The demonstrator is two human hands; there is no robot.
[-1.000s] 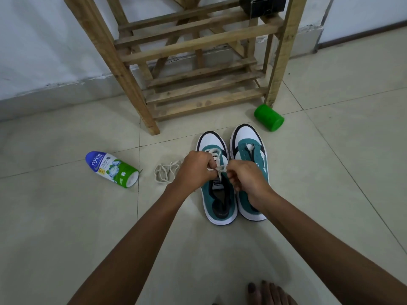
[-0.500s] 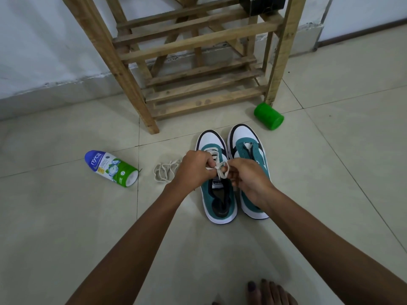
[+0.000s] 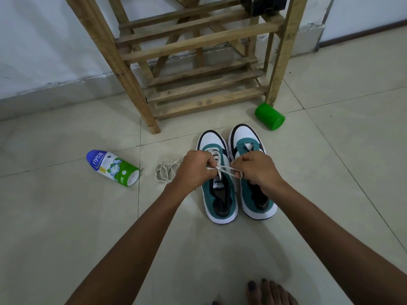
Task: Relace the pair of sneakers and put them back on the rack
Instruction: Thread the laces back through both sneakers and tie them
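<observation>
Both hands [image 3: 224, 168] pinching lace [image 3: 226, 169]

R hand [image 3: 255, 170] further right, lace [image 3: 229, 170] tauter

both arms stretched forward and down, forearms converging | left hand [image 3: 196, 168] knuckles up, fingers curled tight, pinching the lace [image 3: 229, 170] | right hand [image 3: 255, 169] just beside it, fingers curled, pinching the other end | bare toes [image 3: 267, 292] at bottom edge
</observation>
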